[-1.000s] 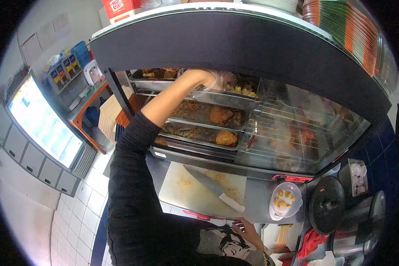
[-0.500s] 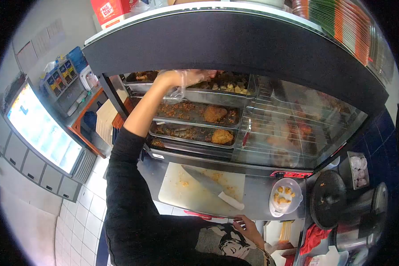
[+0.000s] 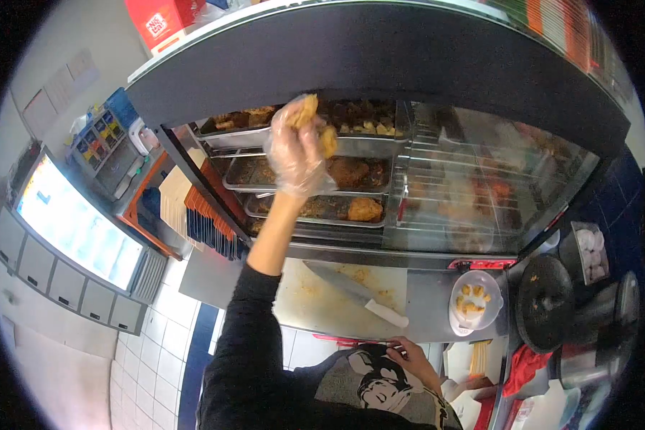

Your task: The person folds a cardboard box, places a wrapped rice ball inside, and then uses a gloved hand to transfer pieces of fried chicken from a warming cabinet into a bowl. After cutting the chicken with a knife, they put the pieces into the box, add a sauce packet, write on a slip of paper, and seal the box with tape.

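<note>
In a clear plastic glove, my left hand [image 3: 297, 150] is closed around golden fried pieces [image 3: 307, 111], which stick out past the fingers. It is in front of the open side of a heated display cabinet [image 3: 380, 64]. Behind it are metal trays with breaded fried pieces [image 3: 365, 208] and pale yellow chunks [image 3: 380, 129]. My right hand [image 3: 412, 358] is bare, close to my body near the counter's front edge, fingers apart and nothing visible in them. On the white cutting board [image 3: 301, 304], a white-handled knife [image 3: 358, 294] lies among crumbs.
Right of the board, a clear bowl [image 3: 489, 315] with yellow pieces rests on a white scale [image 3: 460, 326]. Beyond are a round black lid [image 3: 545, 301] and a red cloth [image 3: 527, 369]. The cabinet's glass pane [image 3: 494, 186] covers its right side. Folded cartons [image 3: 179, 197] stand at left.
My left hand has come out of the top tray towards me, now with golden pieces in its grip. The view has shifted slightly. My right hand stays near my body.
</note>
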The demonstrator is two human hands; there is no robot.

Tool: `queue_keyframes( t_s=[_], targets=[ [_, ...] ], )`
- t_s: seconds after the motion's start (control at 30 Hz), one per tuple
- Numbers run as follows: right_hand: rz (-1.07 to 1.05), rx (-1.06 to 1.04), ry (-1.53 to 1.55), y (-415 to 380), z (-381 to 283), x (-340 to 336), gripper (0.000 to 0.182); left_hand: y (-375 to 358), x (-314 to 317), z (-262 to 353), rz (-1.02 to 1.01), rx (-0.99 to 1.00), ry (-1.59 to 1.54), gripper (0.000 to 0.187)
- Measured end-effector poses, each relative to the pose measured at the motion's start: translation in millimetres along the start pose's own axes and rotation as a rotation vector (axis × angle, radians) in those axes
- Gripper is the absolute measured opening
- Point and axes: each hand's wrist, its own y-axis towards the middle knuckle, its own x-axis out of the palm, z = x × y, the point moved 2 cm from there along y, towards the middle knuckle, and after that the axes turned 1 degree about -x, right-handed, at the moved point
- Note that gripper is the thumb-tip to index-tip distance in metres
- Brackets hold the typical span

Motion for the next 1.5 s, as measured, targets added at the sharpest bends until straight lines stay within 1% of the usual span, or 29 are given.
queue_keyframes(
  t_s=[0.07, 0.1, 0.2, 0.23, 0.27, 0.3, 0.33, 0.37, 0.43, 0.47, 0.5, 0.57, 0.63, 0.73, 0.83, 0.93, 1.03, 1.13, 1.17, 1.27, 1.37, 1.43, 1.5],
  targets=[
    [0.005, -0.001, -0.024, -2.1, 1.8, -0.2, 0.034, 0.2, 13.4, 8.6, 0.004, -0.002, 0.190, 0.023],
    [0.014, 0.045, 0.012, -5.6, -2.4, -1.4, 0.035, -1.2, 20.6, 7.8, 0.013, -0.022, 0.080, 0.024],
    [0.043, 0.060, 0.044, -14.5, -5.4, -5.5, 0.036, -6.8, 27.8, 2.2, 0.052, 0.012, 0.181, 0.023],
    [0.058, 0.036, 0.056, -15.5, -4.3, -6.7, 0.036, -7.9, 25.8, 2.9, 0.074, 0.066, 0.278, 0.022],
    [0.068, 0.021, 0.072, -18.3, -1.7, -6.7, 0.035, -13.4, 26.3, -5.6, 0.124, 0.045, 0.179, 0.019],
    [0.081, 0.013, 0.090, -23.2, -1.6, -6.9, 0.035, -19.3, 20.5, 3.0, 0.177, 0.012, 0.156, 0.018],
    [0.083, 0.053, 0.099, -27.7, -2.6, -7.5, 0.035, -25.5, 14.3, 16.4, 0.228, -0.026, 0.131, 0.017],
    [0.086, 0.095, 0.107, -29.3, -6.7, -9.8, 0.034, -38.0, 7.6, 32.2, 0.257, -0.003, 0.212, 0.018],
    [0.089, 0.143, 0.128, -34.0, -3.5, -13.4, 0.032, -91.7, 0.6, 52.3, 0.242, -0.089, 0.149, 0.019],
    [0.103, 0.144, 0.141, -36.6, 0.2, -14.6, 0.032, -121.4, -6.9, 59.7, 0.079, -0.170, 0.170, 0.017],
    [0.116, 0.143, 0.157, -39.1, 3.3, -13.8, 0.032, -161.5, -5.1, 63.3, 0.051, -0.396, -0.070, 0.022],
    [0.124, 0.139, 0.203, -40.6, 1.2, -12.6, 0.032, -244.6, -17.2, 78.3, -0.072, -0.968, -0.301, 0.028],
    [0.119, 0.136, 0.206, -40.4, 6.3, -8.7, 0.032, -307.0, -26.1, 86.3, 0.066, -1.359, -0.592, 0.034],
    [0.094, 0.131, 0.205, -36.7, 1.7, -8.0, 0.031, -339.4, -38.2, 102.2, 0.163, -1.771, -0.808, 0.038],
    [0.063, 0.113, 0.180, -34.0, 2.6, -5.1, 0.031, -341.5, -34.6, 95.4, 0.121, -1.811, -1.005, 0.033],
    [0.032, 0.108, 0.160, -31.7, 2.1, -4.2, 0.031, -338.0, -20.6, 83.6, -0.021, -1.734, -0.919, 0.028],
    [0.053, 0.095, 0.187, -32.3, 3.8, -2.7, 0.034, -317.2, -8.1, 87.2, -0.020, -1.636, -0.915, 0.022],
    [0.070, 0.104, 0.185, -38.5, 6.5, -2.5, 0.036, -312.7, 2.2, 92.8, -0.089, -1.629, -0.816, 0.016],
    [0.064, 0.107, 0.172, -39.0, 2.4, -4.4, 0.036, -304.6, 4.8, 96.9, -0.272, -1.515, -0.746, 0.017],
    [0.048, 0.116, 0.178, -46.2, -1.6, -3.1, 0.036, -302.9, 26.7, 121.4, -0.362, -1.488, -0.790, 0.018],
    [0.090, 0.075, 0.181, -50.4, 17.9, 1.8, 0.035, -290.6, 63.0, 173.6, -0.817, -1.296, -0.457, 0.019],
    [0.123, 0.082, 0.187, -57.2, 6.2, -7.6, 0.037, -309.5, 96.8, 209.4, -0.814, -1.361, -0.653, 0.024],
    [0.157, 0.079, 0.145, -61.4, 4.8, -14.4, 0.038, -315.4, 129.5, 243.1, -0.841, -1.192, -0.710, 0.022]
  ],
)
